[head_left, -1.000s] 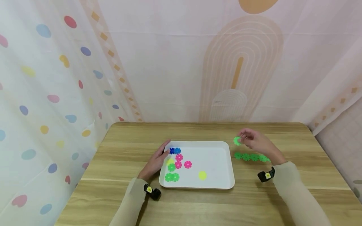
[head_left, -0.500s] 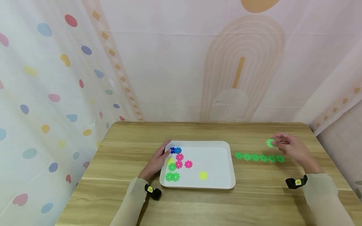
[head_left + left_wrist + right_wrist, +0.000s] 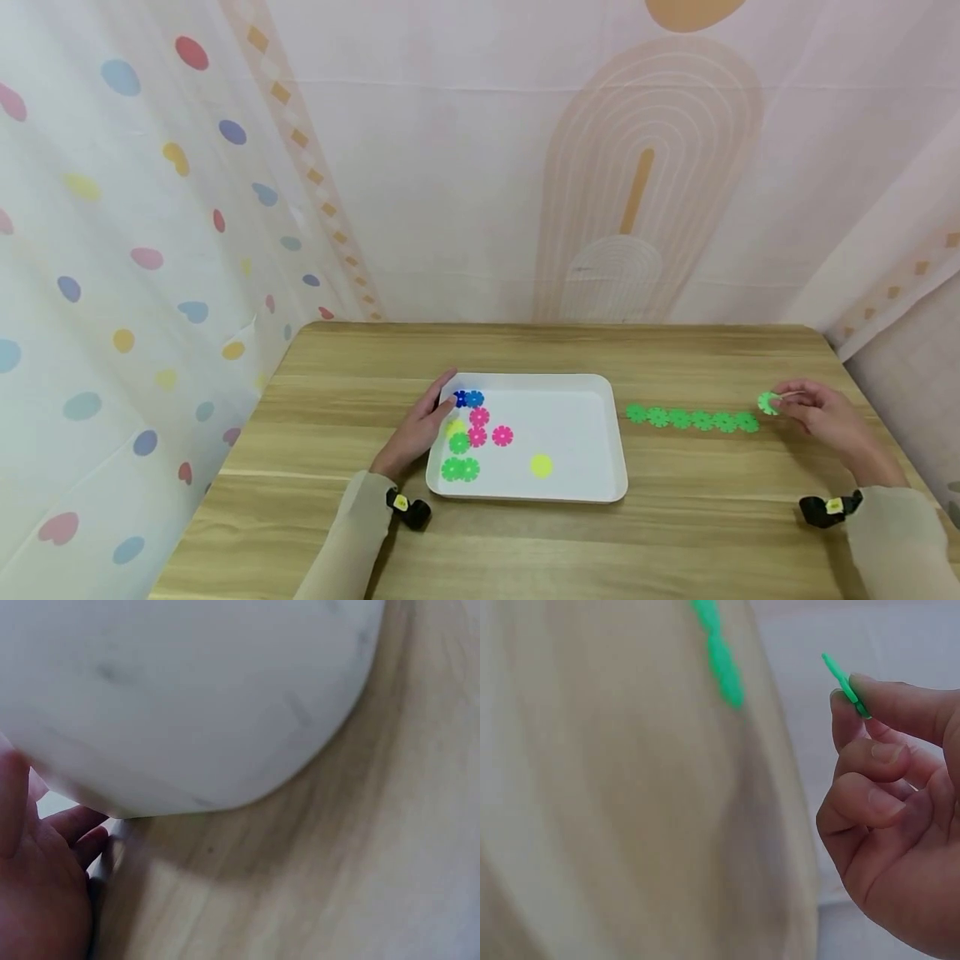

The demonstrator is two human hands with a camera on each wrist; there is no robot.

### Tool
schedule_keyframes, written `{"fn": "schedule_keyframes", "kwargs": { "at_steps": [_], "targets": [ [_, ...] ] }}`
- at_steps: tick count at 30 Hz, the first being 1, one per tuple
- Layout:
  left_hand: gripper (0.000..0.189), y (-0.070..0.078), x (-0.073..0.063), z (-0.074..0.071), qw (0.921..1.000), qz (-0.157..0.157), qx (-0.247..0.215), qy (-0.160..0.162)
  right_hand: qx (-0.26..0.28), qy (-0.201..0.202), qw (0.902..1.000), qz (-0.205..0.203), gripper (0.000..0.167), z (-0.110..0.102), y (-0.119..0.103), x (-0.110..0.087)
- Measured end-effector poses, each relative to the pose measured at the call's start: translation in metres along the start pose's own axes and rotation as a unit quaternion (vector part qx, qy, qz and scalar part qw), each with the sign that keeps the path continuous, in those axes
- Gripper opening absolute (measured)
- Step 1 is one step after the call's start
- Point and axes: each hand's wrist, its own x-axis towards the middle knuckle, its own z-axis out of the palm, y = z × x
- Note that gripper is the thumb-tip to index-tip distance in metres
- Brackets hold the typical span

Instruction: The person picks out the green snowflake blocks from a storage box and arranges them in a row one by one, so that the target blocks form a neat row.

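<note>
My right hand (image 3: 825,417) pinches a green notched plastic disc (image 3: 768,403) between thumb and index finger, the other fingers curled in. The disc (image 3: 844,686) shows nearly edge-on in the right wrist view. Just left of it, a row of several green discs (image 3: 702,420) lies on the table. My left hand (image 3: 414,433) holds the left side of a white tray (image 3: 577,417), its thumb over the rim beside a dark blue disc. In the left wrist view the fingers reach under the tray's edge (image 3: 187,750).
Inside the tray lie blue discs (image 3: 474,399), pink discs (image 3: 502,436), green discs (image 3: 469,470) and a yellow disc (image 3: 542,466), mostly along its left side. The wooden table (image 3: 525,550) ends at a patterned curtain (image 3: 465,208) behind.
My right hand has moved right along the green row with its disc, then down toward the row's right end. My left hand stays on the tray.
</note>
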Motion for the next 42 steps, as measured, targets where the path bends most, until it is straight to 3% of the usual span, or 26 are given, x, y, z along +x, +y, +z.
{"fn": "schedule_keyframes", "kwargs": {
  "at_steps": [8, 12, 23, 37, 42],
  "targets": [
    [0.051, 0.0, 0.0, 0.0, 1.0, 0.0, 0.004, 0.002, -0.011, -0.005, 0.997, 0.077, 0.019, -0.002, 0.019, -0.001],
    [0.052, 0.0, -0.001, 0.0, 1.0, -0.004, 0.005, 0.002, -0.04, -0.011, 0.9952, 0.089, 0.027, -0.002, 0.021, 0.0],
    [0.053, 0.001, 0.0, 0.001, 1.0, 0.004, 0.006, -0.001, -0.103, -0.019, 0.9913, 0.079, 0.035, -0.001, 0.02, -0.002],
    [0.055, 0.0, 0.0, 0.001, 0.9999, 0.013, 0.002, 0.0, -0.116, 0.007, 0.9916, 0.057, 0.031, 0.003, 0.02, -0.001],
    [0.053, 0.0, -0.001, 0.001, 1.0, 0.0, -0.004, 0.001, -0.131, 0.013, 0.99, 0.049, 0.033, 0.005, 0.02, -0.002]
  ]
}}
